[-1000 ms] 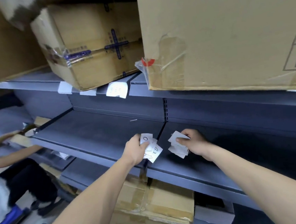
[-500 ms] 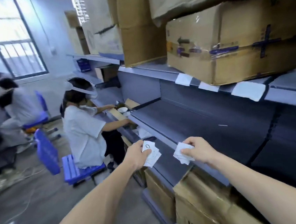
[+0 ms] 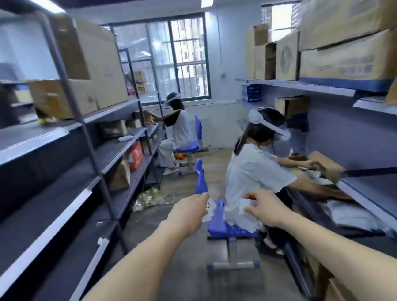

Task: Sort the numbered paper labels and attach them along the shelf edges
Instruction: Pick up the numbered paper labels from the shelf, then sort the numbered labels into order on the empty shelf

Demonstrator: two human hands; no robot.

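Observation:
My left hand (image 3: 189, 212) is held out over the aisle, shut on a few white paper labels (image 3: 209, 206); one shows a handwritten "0". My right hand (image 3: 263, 207) is level with it and pinches a second small bunch of white labels (image 3: 245, 205). The two hands are a short gap apart. Grey metal shelves run along the left (image 3: 43, 242) and the right (image 3: 383, 219). Two small white labels (image 3: 101, 241) sit on the left shelf edges.
A person in a white shirt (image 3: 254, 176) sits on a blue stool (image 3: 227, 225) straight ahead, reaching into the right shelf. Another seated person (image 3: 178, 130) works farther back by the window. Cardboard boxes (image 3: 354, 58) fill the upper shelves. Cables (image 3: 151, 199) lie on the floor.
My view has swung left, from the right-hand shelf to straight down the aisle. Both hands have left the shelf and stay out in front, each holding its labels.

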